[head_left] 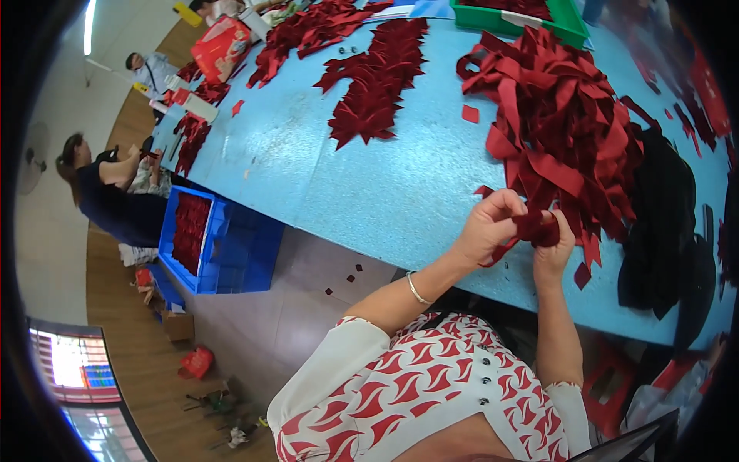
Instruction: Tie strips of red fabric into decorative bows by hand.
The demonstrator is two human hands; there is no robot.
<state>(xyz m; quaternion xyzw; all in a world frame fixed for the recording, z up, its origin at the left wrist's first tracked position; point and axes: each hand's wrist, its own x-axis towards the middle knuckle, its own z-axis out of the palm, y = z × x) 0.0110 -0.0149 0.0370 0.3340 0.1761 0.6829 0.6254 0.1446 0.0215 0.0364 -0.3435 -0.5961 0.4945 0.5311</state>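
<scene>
Two hands meet over the near edge of the blue table (369, 177), both closed on one dark red ribbon piece (531, 229). Far left, below the table's left edge, a blue crate (231, 254) on the floor holds more dark red pieces; a seated person (108, 192) works beside it. On the table's middle area lies a long row of dark red bows (377, 81), well apart from the hands. The left hand (489, 227) pinches the ribbon piece between thumb and fingertips, fingers curled tight; a thin bracelet (416, 289) circles that wrist. The ribbon piece is a short, matte, deep-red strip, folded or bunched between the two hands, with a loose tail hanging below the left hand. The right hand (553, 250) grips the piece's other end, fingers wrapped around it. Just behind the hands rises a large heap of red ribbon strips (554, 123). A black cloth (662, 223) lies near the table's right edge.
</scene>
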